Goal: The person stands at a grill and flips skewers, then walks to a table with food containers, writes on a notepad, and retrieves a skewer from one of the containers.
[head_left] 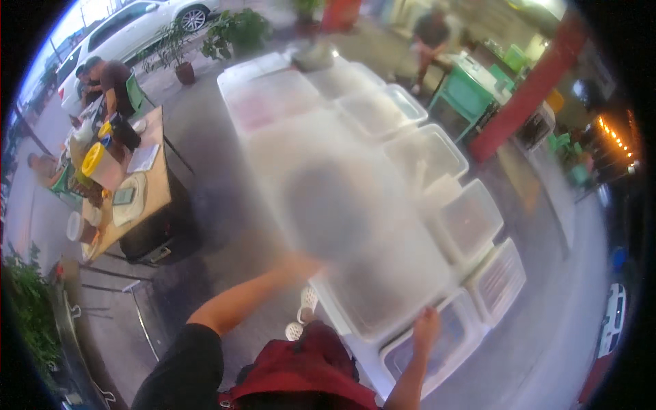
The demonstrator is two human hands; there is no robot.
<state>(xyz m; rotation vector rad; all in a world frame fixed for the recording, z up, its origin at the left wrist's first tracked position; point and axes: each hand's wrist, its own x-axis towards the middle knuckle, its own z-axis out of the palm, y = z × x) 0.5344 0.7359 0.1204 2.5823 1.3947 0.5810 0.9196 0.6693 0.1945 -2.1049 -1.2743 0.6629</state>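
Note:
A grey, hazy smear covers the middle of the view. Reaching in from the left, my left hand (307, 265) is blurred, near the left corner of the closest translucent plastic tray (379, 302). What its fingers do is hidden by the haze. My right hand (428, 325) is at the right edge of that tray, fingers curled, just above a clear-lidded plastic container (451, 338). Whether it grips the rim I cannot tell. Both trays stand at the near end of a long white table (335, 312).
Several lidded containers (469, 220) line the table's right side. At left, a wooden table (154, 179) carries a phone (124, 196) and yellow-lidded tub (97, 164); people (115, 84) sit behind. A red post (528, 87) and green chair (464, 100) stand at right.

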